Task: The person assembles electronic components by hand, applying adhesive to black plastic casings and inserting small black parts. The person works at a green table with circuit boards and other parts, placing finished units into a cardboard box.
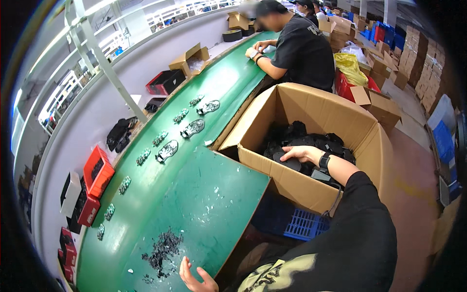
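My right hand (307,154) reaches into a large open cardboard box (260,158) on my right. Its thumb and fingers are closed on a flat, rounded black plastic part (290,162). Beneath it lies a heap of similar black plastic parts (335,142). My left hand (198,278) is at the lower edge of the picture, fingers apart and nothing in it. It is near the green tabletop (219,194), close to a scattered pile of tiny black pieces (163,250). Whether it touches the tabletop I cannot tell.
A green belt (109,243) carries several circuit boards (143,156) and several oval housings (167,151). Red bins (98,171) line its left side. A co-worker (306,51) sits farther along. Below the box is a blue plastic crate (306,225).
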Motion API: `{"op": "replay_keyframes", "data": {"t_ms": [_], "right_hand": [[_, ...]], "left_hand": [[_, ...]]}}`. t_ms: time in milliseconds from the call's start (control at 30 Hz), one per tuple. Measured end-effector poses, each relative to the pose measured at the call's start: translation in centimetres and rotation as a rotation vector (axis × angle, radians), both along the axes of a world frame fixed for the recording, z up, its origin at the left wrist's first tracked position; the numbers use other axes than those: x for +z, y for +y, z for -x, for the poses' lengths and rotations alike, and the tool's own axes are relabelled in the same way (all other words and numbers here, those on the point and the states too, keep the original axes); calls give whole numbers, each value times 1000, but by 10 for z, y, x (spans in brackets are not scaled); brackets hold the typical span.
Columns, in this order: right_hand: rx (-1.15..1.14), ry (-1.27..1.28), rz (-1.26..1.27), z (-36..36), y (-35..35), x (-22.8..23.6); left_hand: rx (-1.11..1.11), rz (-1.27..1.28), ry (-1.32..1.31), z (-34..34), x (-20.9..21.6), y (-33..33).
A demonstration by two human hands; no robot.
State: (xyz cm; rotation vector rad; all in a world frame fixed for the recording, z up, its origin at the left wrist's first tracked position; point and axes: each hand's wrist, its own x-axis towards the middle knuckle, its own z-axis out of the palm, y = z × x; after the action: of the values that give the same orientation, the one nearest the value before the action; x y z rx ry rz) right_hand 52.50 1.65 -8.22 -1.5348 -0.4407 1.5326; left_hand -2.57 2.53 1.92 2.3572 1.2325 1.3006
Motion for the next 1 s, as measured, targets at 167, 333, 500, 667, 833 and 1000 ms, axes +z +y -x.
{"op": "replay_keyframes", "data": {"t_ms": [167,333,500,667,833,1000], "right_hand": [[123,-2,62,4,-11,15],[-118,-348,-155,1,-32,56],[-369,-94,-483,-10,-39,143],[-245,142,-530,92,-25,177],[57,193,-471,266,-16,146],[91,51,-580,305,40,123]], "left_hand": [[-192,27,-103,4,-20,7],[-359,-64,54,9,-12,16],[-389,-50,-41,12,7,19],[-470,459,-402,-20,36,19],[-632,834,-613,-66,39,30],[-421,820,-962,-71,10,53]]}}
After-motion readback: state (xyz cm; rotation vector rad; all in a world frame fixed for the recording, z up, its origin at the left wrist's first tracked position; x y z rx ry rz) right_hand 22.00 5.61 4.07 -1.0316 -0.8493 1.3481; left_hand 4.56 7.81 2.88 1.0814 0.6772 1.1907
